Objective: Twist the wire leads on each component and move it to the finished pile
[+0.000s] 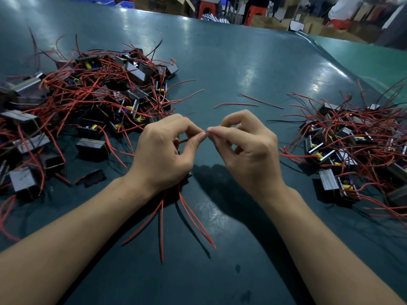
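Red wire lead [206, 132] | left hand [163, 153] grip pinching it | right hand [246, 148] grip pinching it, wrists raised

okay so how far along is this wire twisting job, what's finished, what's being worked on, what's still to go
Which pile is the finished one is not marked. The smaller pile at right may be the done components. In hand: left hand and right hand pinch a red lead between fingertips, its component mostly hidden under the left hand. The larger pile at left probably remains.
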`<state>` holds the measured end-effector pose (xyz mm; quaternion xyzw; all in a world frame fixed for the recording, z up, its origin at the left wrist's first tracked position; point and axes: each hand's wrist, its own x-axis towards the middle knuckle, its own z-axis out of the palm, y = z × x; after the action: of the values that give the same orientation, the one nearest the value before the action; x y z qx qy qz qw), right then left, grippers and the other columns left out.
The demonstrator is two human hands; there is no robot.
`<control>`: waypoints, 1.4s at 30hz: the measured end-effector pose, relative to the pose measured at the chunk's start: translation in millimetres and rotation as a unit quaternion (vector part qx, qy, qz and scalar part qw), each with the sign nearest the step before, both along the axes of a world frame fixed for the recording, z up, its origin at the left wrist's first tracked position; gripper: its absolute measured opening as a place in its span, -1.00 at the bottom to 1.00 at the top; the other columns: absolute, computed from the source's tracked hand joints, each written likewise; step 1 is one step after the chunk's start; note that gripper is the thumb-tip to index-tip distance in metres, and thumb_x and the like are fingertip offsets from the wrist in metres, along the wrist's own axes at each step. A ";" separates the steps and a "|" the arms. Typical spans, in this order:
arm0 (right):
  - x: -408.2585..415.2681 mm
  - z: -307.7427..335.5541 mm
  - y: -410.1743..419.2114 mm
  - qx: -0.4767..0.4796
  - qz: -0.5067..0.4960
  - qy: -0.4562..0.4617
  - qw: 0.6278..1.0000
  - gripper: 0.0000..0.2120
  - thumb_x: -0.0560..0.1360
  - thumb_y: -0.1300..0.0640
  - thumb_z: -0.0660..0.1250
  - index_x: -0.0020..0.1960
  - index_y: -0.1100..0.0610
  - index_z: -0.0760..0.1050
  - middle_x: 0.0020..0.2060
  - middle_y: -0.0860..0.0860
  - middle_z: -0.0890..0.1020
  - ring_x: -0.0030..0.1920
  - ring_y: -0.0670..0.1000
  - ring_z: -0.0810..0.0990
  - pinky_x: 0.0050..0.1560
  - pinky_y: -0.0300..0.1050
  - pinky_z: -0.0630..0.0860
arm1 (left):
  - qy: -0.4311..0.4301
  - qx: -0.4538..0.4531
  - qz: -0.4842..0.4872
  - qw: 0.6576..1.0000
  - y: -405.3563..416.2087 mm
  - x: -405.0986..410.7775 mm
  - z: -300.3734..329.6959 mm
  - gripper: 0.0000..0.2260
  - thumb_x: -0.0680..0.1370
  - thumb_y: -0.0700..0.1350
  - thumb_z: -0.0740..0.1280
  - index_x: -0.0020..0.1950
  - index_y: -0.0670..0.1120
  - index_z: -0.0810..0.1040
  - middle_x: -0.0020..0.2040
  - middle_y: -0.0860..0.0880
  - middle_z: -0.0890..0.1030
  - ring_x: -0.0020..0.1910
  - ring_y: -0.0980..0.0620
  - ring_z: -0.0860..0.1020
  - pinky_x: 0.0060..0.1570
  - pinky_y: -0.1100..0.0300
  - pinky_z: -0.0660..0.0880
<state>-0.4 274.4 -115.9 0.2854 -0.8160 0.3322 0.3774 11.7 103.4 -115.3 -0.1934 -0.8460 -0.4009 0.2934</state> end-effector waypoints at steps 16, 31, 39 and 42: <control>1.7 25.3 6.3 -0.313 0.113 -0.691 0.642 -0.71 0.51 0.17 0.26 -0.39 0.08 0.47 -0.49 -0.06 0.37 -0.56 -0.13 0.26 -0.65 -0.36 0.11 | 0.054 -0.058 -0.072 0.994 -2.4 -2.6 -4.6 -0.91 0.52 -0.18 0.43 -0.12 -0.18 0.70 -0.22 -0.06 0.61 -0.29 -0.11 0.58 -0.34 -0.02 0.50; -1.4 15.1 19.4 0.066 0.059 -0.185 0.979 -0.78 0.45 0.29 0.45 0.10 0.20 0.66 -0.18 0.06 0.63 -0.31 0.01 0.58 -0.25 -0.22 0.53 | 0.048 -0.045 -0.045 0.997 -3.4 -4.5 -4.6 -0.93 0.50 -0.19 0.45 -0.12 -0.17 0.71 -0.22 -0.07 0.62 -0.26 -0.09 0.59 -0.27 -0.01 0.51; -0.7 14.2 18.3 -0.003 0.114 -0.294 0.949 -0.88 0.54 0.19 0.37 -0.14 0.14 0.66 -0.40 -0.08 0.58 -0.41 -0.13 0.52 -0.39 -0.42 0.36 | 0.047 -0.027 -0.066 0.996 -4.2 -4.8 -3.9 -0.93 0.51 -0.18 0.45 -0.11 -0.16 0.71 -0.22 -0.07 0.62 -0.26 -0.08 0.59 -0.27 -0.01 0.51; 3.3 15.9 8.7 -0.123 0.127 -0.411 0.894 -0.73 0.58 0.18 0.31 -0.30 0.09 0.59 -0.52 -0.04 0.47 -0.53 -0.10 0.41 -0.53 -0.33 0.30 | 0.053 -0.022 -0.074 0.996 -4.2 -4.0 -2.5 -0.94 0.51 -0.19 0.45 -0.11 -0.17 0.71 -0.23 -0.07 0.61 -0.27 -0.07 0.59 -0.28 0.00 0.50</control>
<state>3.0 283.1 -100.1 0.1758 -0.8081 0.5622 -0.0050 7.7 99.3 -117.8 -0.2825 -0.8214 -0.3922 0.3029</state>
